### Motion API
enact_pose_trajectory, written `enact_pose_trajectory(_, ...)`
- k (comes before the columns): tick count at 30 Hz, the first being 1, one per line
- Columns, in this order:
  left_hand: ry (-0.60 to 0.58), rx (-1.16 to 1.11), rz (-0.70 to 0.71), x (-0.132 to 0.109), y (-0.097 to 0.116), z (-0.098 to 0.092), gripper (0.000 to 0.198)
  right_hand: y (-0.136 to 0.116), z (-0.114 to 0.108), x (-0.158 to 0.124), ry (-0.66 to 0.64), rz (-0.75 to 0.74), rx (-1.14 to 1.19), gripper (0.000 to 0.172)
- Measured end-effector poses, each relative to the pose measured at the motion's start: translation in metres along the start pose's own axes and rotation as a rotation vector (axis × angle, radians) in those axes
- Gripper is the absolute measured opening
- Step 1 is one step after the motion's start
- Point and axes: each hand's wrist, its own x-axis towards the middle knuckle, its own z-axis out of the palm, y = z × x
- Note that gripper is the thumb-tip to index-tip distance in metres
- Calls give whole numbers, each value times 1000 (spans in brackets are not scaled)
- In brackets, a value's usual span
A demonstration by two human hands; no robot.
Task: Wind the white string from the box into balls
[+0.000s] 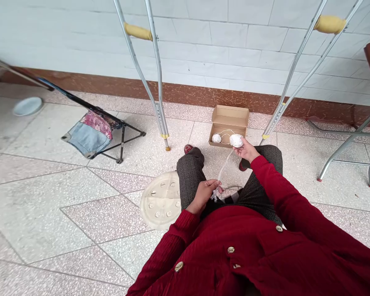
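My right hand is stretched forward, its fingers closed on a ball of white yarn at the front edge of an open cardboard box. A smaller white yarn ball lies inside that box, with loose loops of yarn beside it. From the held ball a white strand runs down to my left hand, which pinches it above my lap. Under the left fingers hangs a small bunch of white yarn; its form is partly hidden. A thin stick-like piece shows just right of it.
Two metal crutches, one at left and one at right, lean by the tiled wall. A folding stool stands left, a round cream stool beside my leg, and a metal-legged chair at right. A pale basin sits far left.
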Motion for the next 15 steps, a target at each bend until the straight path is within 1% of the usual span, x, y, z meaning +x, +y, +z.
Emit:
enact_pose_trajectory(4, -8, 0, 54, 28, 7, 16, 42, -23, 6, 10, -35, -21, -36, 44)
enact_pose_trajectory(5, -6, -19, 58, 35, 8, 20, 41, -27, 7, 11, -36, -40, -38, 42)
enact_pose_trajectory(7, 12, -48, 54, 48, 8, 25, 42, -30, 5, 11, -24, -96, -35, 31)
enact_pose_trajectory(9, 41, -49, 43, 58, 5, 28, 43, -24, 3, 9, -2, -150, -41, 16)
enact_pose_trajectory(11, 54, -28, 34, 64, 1, 31, 44, -12, 1, 5, 14, -179, -68, 6)
enact_pose_trajectory(15, 15, 32, 36, 60, -6, 36, 46, 18, -6, -9, 33, -192, -145, 10)
